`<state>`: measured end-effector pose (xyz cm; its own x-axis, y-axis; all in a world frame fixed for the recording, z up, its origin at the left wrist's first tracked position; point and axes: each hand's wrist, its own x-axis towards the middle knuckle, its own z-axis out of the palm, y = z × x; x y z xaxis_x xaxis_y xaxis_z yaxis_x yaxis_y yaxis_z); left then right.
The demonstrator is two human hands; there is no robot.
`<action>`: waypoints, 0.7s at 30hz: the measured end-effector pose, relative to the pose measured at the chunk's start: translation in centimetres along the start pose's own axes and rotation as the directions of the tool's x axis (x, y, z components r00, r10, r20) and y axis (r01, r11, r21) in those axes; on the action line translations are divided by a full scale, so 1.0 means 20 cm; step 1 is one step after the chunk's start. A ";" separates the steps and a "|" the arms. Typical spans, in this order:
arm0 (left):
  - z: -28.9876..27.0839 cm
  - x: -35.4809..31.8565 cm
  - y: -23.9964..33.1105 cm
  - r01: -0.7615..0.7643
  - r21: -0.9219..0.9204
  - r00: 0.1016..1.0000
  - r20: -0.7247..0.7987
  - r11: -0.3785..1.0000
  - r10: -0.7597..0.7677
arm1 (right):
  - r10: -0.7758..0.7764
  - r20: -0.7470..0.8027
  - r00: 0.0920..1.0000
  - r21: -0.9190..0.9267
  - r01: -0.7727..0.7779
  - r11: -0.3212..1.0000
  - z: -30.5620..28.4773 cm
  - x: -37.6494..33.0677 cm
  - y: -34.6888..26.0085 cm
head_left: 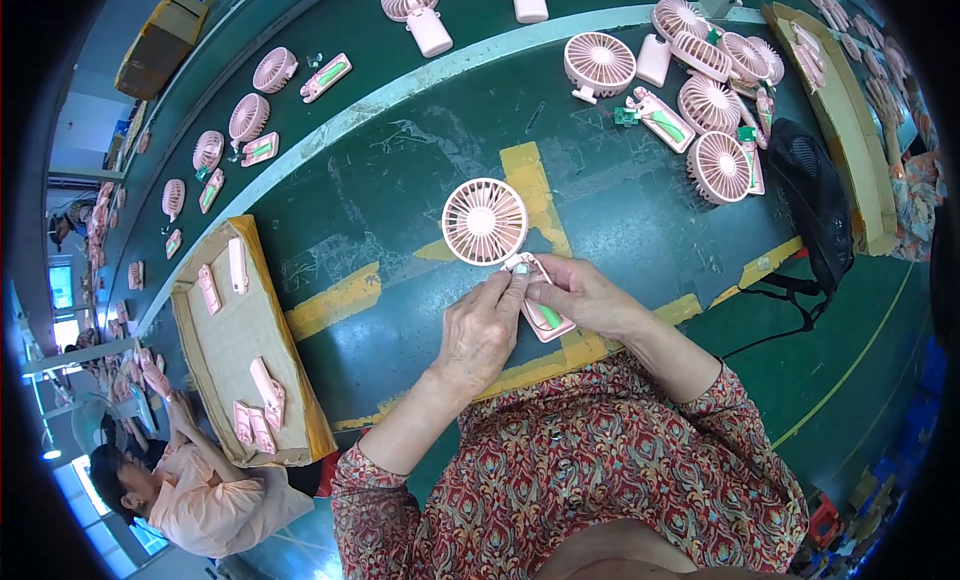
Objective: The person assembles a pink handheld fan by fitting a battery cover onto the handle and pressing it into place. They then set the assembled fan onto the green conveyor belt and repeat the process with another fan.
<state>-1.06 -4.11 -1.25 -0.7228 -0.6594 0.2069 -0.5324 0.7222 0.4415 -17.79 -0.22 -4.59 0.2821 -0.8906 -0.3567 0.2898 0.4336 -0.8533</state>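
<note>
A pink handheld fan [484,221] lies face up in front of me, its round grille pointing away. Its handle half [548,323] is uncovered and shows a green cylindrical battery inside. My left hand [482,330] is closed, thumb and fingertips pinching at the neck where the head joins the handle. A small whitish part shows at those fingertips, too small to make out. My right hand [592,295] grips the handle's right side between thumb and fingers. Its fingertips are partly hidden behind the handle.
A cardboard tray [300,380] with pink handle covers stands at left. Several open pink fans [708,105] are heaped at far right, beside a black mesh bag [812,195] and another cardboard tray [840,130]. A conveyor [370,40] carries fans past. A co-worker [215,500] sits at lower left.
</note>
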 end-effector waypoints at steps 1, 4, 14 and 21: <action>0.00 0.00 0.00 0.003 0.001 1.000 0.021 1.000 -0.003 | 0.012 -0.004 1.000 -0.005 -0.012 1.000 0.00 0.00 -0.01; -0.01 0.01 0.00 -0.006 0.009 0.998 0.058 1.000 0.005 | 0.012 -0.016 1.000 -0.019 -0.012 1.000 0.01 0.00 -0.01; -0.03 0.04 -0.01 -0.030 -0.021 0.984 0.172 0.999 0.033 | -0.085 -0.054 0.995 -0.076 0.081 0.994 0.02 0.00 0.04; -0.01 0.04 -0.01 0.035 -0.089 0.993 0.112 0.995 -0.025 | -0.027 -0.037 0.999 0.016 0.028 0.999 -0.01 0.01 0.05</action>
<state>-1.46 -4.81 -0.93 -0.7543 -0.6493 0.0966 -0.5160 0.6774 0.5242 -17.71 0.02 -5.59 0.2398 -0.9067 -0.3471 0.3121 0.4105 -0.8568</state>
